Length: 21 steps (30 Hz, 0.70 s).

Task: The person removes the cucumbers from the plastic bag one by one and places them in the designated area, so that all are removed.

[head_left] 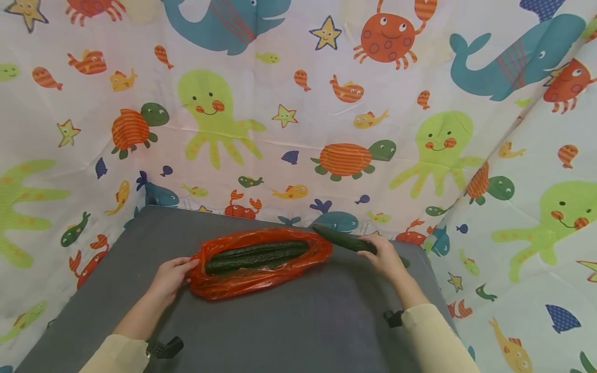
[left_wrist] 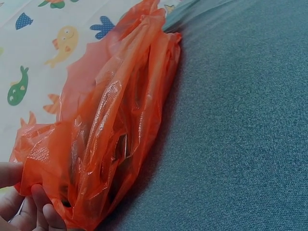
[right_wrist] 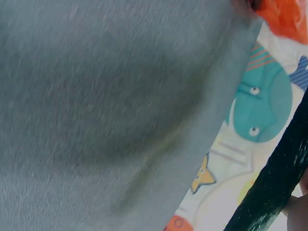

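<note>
Dark grey tabletop here, kinda woven-looking up close. There's an orange-red plastic bag lying right on it, mouth gaping open.

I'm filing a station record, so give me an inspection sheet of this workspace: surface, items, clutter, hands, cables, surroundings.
Surface: grey tabletop.
Job's things: open orange-red bag with at least two cucumbers inside; a separate cucumber outside it.
Clutter: nothing seen.
Hands: left hand pinches the bag's end; right hand grips the separate cucumber.
Cables: nothing seen.
Surroundings: pale backdrop printed with sea animals.
</note>
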Motion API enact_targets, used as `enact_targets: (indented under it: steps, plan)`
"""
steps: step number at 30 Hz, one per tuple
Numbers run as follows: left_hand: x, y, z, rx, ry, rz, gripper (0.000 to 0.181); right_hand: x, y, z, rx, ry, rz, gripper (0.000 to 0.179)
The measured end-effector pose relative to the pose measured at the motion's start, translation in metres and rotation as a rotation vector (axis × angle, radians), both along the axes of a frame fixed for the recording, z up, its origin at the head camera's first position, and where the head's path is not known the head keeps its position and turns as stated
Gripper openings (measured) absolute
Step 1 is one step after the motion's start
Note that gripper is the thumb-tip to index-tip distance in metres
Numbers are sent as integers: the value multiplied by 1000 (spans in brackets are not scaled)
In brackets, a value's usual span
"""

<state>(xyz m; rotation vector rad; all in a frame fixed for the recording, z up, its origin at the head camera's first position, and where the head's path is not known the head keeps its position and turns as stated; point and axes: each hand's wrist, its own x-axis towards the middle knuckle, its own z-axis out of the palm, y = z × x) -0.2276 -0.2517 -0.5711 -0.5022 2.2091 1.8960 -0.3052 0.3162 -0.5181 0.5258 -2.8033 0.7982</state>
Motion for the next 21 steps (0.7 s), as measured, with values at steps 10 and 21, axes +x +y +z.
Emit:
enact_targets:
  steps: [10,21]
  plan:
    - [-1,-2,-3,-7,4,10,51,-12,33,-5,45,-55,-35,45]
    - [-1,-1,-5,16,2,10,46,-19,59,-19,104,-96,-105,43]
